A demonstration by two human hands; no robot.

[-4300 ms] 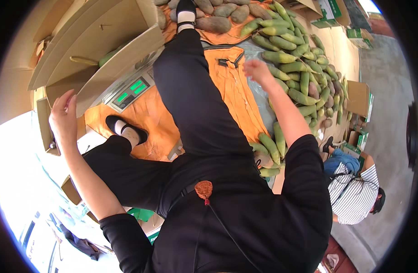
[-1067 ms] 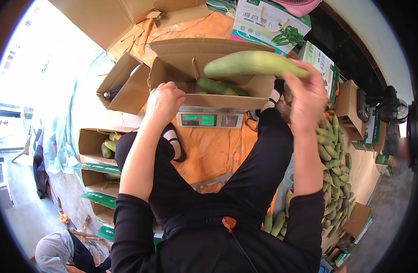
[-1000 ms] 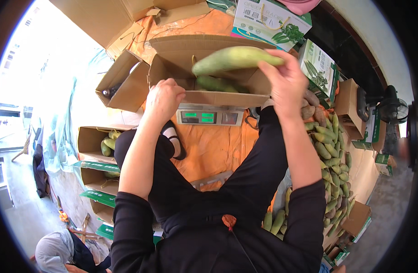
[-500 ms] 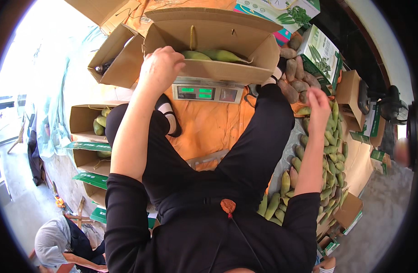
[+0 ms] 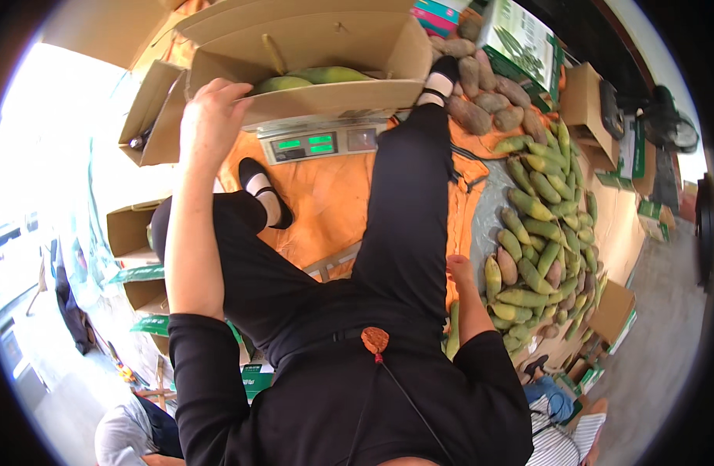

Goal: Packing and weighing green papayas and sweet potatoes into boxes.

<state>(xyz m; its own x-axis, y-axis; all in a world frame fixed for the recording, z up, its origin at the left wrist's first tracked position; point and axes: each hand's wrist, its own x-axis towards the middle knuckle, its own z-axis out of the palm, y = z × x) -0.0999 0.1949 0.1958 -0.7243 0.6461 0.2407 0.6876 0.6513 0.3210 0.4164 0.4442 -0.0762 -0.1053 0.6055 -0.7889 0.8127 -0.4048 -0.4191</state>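
An open cardboard box (image 5: 334, 97) stands on a digital scale (image 5: 318, 144) in front of me, with long green radishes (image 5: 326, 75) inside. My left hand (image 5: 211, 120) is closed over the box's near left corner, its fingers across the rim. Beside my right thigh, my right hand (image 5: 460, 269) hangs low with its fingers curled, and nothing shows in it. To its right lies a big heap of green radishes (image 5: 543, 225), a few of them pinkish.
Large brownish-pink roots (image 5: 489, 101) lie near my right foot. A white and green carton (image 5: 520, 46) stands behind them. More open boxes (image 5: 143, 295) line my left side. An orange sheet (image 5: 326, 202) covers the floor. Other people sit at lower left and lower right.
My right hand has come down from above the radish heap to beside my thigh. My left hand stays at the box corner. The whole view has shifted, with box and scale now further left.
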